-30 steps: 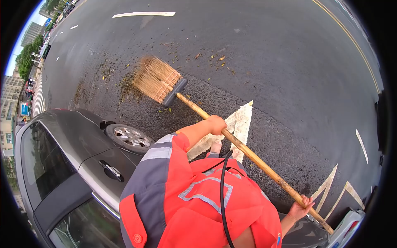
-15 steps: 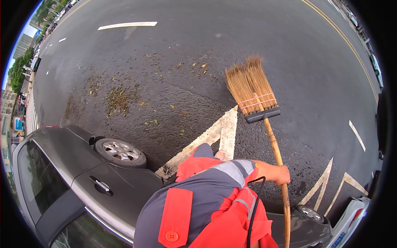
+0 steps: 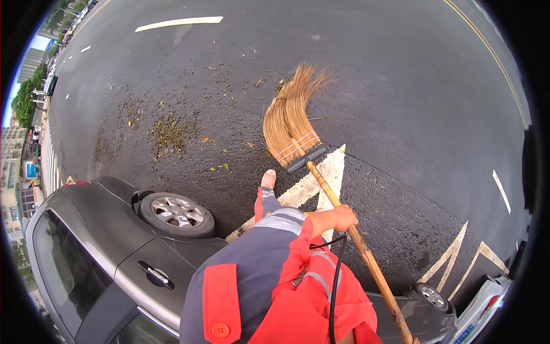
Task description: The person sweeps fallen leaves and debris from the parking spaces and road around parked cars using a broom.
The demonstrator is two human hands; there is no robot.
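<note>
My left hand (image 3: 345, 218) is closed around the wooden handle of a broom (image 3: 366, 255). The handle slants from the bottom edge up to a dark clamp. Beyond that, the straw bristles (image 3: 292, 114) spread over the asphalt, their tips bent to the right. A sliver of my right hand (image 3: 415, 340) shows at the handle's lower end, wrapped against it; the rest is cut off by the frame. Left of the bristles lies a patch of small leaves and debris (image 3: 172, 133), with a few yellow leaves (image 3: 207, 140) nearby.
A dark grey car (image 3: 103, 200) stands close on my left, its wheel (image 3: 177, 213) near the debris. White road markings (image 3: 331, 172) run beneath the broom. Another dark car (image 3: 433, 295) and a white vehicle (image 3: 487, 309) are at lower right. My foot (image 3: 268, 179) is forward.
The broom has swung left, and its bristles now bend with their tips trailing right. My left hand has moved left and up with the handle. My foot has come further into view.
</note>
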